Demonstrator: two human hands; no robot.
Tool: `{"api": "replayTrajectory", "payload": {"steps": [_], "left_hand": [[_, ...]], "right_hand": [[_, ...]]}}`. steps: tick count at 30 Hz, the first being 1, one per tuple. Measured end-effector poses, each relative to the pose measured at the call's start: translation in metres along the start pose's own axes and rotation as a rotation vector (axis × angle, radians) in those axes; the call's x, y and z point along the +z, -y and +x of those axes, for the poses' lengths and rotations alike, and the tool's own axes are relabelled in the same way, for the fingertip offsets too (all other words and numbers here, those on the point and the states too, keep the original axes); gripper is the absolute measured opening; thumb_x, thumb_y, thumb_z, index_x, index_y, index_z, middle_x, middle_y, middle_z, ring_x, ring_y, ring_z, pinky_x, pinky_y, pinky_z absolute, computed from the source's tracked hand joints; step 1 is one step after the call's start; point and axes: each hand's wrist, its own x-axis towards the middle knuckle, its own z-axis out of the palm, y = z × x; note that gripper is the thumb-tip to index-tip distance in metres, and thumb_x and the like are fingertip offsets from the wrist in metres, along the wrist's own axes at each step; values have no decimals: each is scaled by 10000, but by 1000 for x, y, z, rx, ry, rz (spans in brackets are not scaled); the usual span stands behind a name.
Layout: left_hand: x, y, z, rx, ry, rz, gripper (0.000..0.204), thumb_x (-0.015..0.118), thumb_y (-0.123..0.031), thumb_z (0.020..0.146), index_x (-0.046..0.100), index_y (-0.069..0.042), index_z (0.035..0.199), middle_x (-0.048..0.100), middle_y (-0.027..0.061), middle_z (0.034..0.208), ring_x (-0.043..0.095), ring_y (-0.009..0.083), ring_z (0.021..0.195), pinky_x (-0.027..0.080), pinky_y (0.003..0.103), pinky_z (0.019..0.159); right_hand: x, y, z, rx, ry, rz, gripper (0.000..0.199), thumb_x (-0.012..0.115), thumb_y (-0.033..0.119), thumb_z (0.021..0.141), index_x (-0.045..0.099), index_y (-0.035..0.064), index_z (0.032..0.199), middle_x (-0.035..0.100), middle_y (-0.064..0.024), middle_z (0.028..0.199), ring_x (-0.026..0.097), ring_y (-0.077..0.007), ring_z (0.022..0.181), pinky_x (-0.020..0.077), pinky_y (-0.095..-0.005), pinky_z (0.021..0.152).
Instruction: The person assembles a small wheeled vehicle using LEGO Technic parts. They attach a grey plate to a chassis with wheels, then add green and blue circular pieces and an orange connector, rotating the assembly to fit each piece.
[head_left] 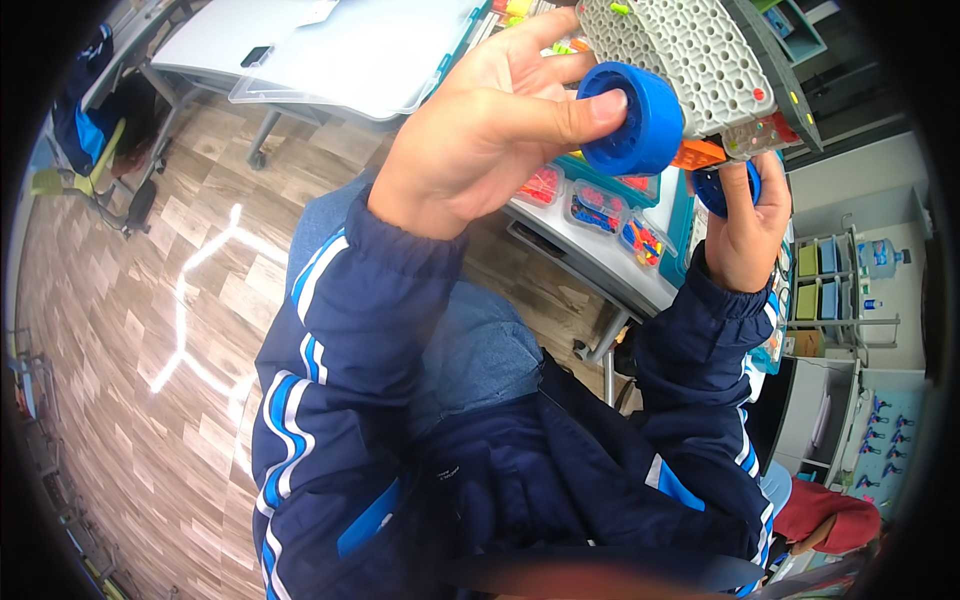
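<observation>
Head view: left hand (465,140) grips the near wheel (648,125), right hand (745,228) the far wheel (711,194) (seating unconfirmed). Grey model (690,70) looks largely assembled; boxed parts (598,212) sit unused.

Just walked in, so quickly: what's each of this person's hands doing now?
Left hand: holding the left blue wheel, thumb against it.
Right hand: holding the right blue wheel.
</observation>
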Motion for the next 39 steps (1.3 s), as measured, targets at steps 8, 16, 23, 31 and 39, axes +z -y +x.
{"api": "replayTrajectory", "payload": {"steps": [8, 16, 23, 31, 39], "left_hand": [[9, -3, -2, 6, -28, -16, 799, 643, 66, 772, 182, 44, 1424, 368, 190, 1394, 354, 269, 1306, 295, 349, 1078], [-32, 7, -4, 122, 63, 66, 612, 595, 15, 795, 326, 75, 1341, 495, 209, 1267, 520, 274, 1141, 440, 341, 959], [-60, 2, -5, 97, 157, -50, 639, 559, 100, 721, 319, 142, 1313, 494, 309, 1225, 539, 372, 1143, 519, 406, 906], [-43, 5, -5, 80, 82, 35, 788, 701, -9, 771, 232, 92, 1397, 561, 170, 1189, 612, 205, 1019, 488, 293, 879], [-50, 11, 1, 83, 183, -140, 658, 520, 126, 737, 257, 158, 1339, 509, 292, 1218, 604, 312, 1068, 536, 360, 892]], "right_hand": [[-6, 3, 2, 10, 41, 45, 262, 523, 86, 939, 520, -47, 1164, 614, -116, 1073, 617, -180, 934, 501, -316, 802], [13, 18, 1, -48, -31, -11, 140, 588, 131, 923, 563, 7, 860, 586, -12, 861, 516, -56, 779, 409, -195, 716], [13, 21, 8, -75, 173, 486, 435, 352, 369, 1007, 471, 1, 1206, 546, -172, 1179, 565, -183, 996, 440, -306, 889], [17, 22, 4, -101, 135, 500, 621, 275, 437, 1001, 342, -84, 1333, 465, -185, 1319, 445, -257, 1242, 317, -393, 1054], [19, 22, 0, -82, -4, 463, 637, 246, 435, 1005, 320, -94, 1353, 459, -195, 1325, 448, -256, 1238, 326, -388, 1059]]}}
